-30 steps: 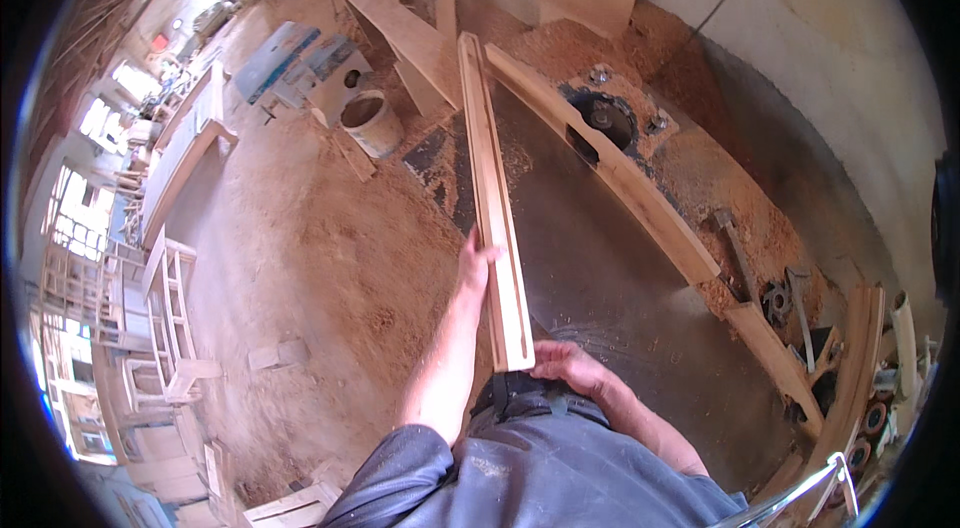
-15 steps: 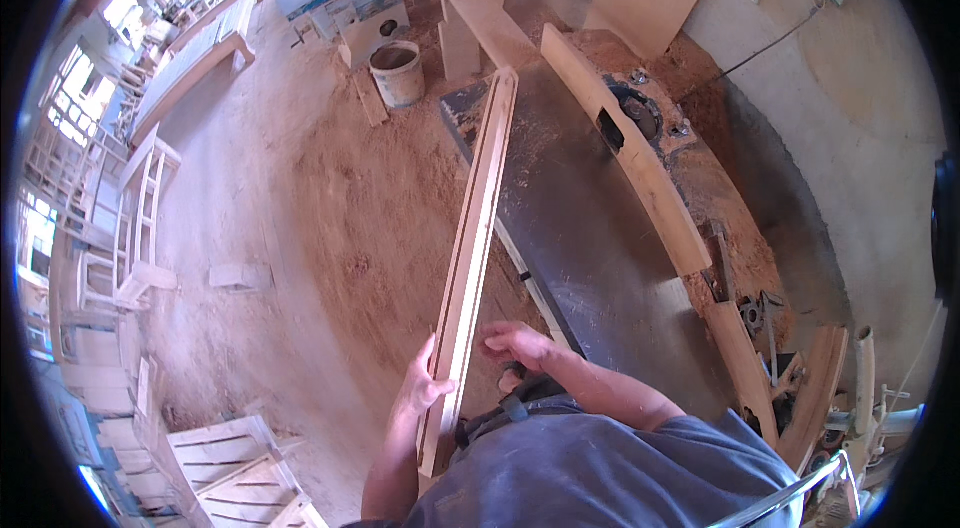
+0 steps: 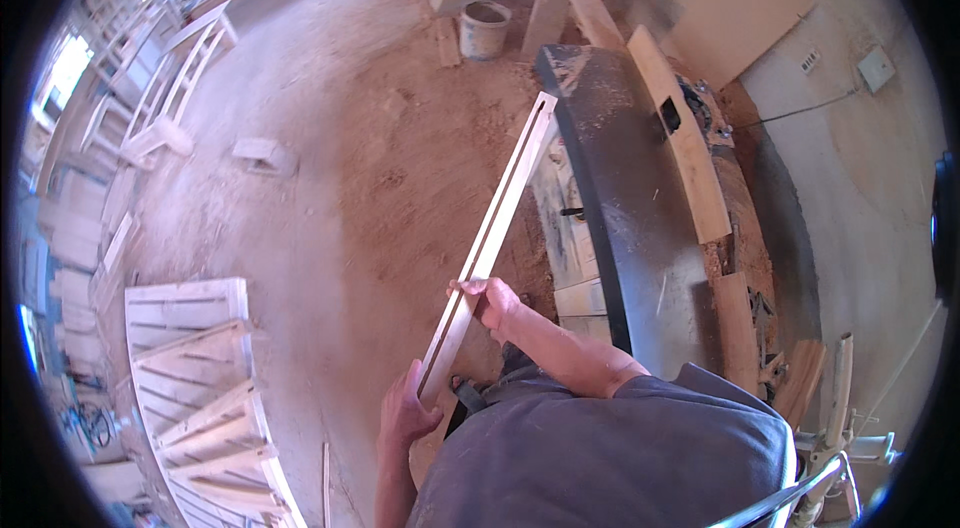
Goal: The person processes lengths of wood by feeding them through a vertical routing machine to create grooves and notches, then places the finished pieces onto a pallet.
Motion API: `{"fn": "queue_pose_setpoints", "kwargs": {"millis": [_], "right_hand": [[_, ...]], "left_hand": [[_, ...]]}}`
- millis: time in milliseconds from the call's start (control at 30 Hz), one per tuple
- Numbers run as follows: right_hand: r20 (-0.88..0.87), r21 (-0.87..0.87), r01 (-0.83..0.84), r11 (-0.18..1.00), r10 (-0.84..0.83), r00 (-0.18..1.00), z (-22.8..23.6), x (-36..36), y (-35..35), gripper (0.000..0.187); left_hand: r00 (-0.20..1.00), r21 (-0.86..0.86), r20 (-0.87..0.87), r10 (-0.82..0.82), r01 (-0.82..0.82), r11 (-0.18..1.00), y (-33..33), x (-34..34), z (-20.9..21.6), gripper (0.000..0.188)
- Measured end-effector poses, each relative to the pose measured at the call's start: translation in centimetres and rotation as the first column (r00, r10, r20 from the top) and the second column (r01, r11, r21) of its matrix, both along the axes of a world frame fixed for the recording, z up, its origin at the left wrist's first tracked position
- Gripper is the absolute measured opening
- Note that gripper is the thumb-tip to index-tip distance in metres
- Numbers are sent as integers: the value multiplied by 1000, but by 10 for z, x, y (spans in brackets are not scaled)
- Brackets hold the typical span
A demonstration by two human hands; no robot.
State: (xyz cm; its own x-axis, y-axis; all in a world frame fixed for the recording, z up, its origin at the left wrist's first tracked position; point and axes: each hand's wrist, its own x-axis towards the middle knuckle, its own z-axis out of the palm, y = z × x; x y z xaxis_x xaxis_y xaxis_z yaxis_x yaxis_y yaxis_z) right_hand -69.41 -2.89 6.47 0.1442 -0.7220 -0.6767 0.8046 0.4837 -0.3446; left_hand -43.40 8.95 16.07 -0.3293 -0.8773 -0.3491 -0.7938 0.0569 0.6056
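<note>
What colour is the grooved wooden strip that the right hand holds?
The grooved wooden strip is pale cream, best seen in the head view.

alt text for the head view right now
A person's left hand and right hand hold a long, grooved wooden strip above a dusty floor. A dark-topped table stands to the right; slatted woodwork lies lower left.

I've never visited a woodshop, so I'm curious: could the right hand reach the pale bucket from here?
Probably not: the right hand holds the slotted wooden strip, and the pale bucket appears to stand well beyond the strip's far end.
</note>
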Motion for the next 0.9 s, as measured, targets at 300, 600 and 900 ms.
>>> {"fn": "queue_pose_setpoints", "kwargs": {"millis": [300, 600, 900], "right_hand": [[79, 63, -376, 925, 370, 926, -21, 142, 94, 35], [31, -53, -773, 633, 774, 632, 18, 246, 107, 57], [33, -178, -898, 403, 914, 404, 6, 334, 91, 47]], "left_hand": [[930, -50, 49, 363, -361, 931, 168, 117, -55, 80], [739, -295, -36, 673, -651, 699, 261, 161, -117, 46], [-504, 860, -282, 816, -510, -18, 270, 212, -97, 54]]}}
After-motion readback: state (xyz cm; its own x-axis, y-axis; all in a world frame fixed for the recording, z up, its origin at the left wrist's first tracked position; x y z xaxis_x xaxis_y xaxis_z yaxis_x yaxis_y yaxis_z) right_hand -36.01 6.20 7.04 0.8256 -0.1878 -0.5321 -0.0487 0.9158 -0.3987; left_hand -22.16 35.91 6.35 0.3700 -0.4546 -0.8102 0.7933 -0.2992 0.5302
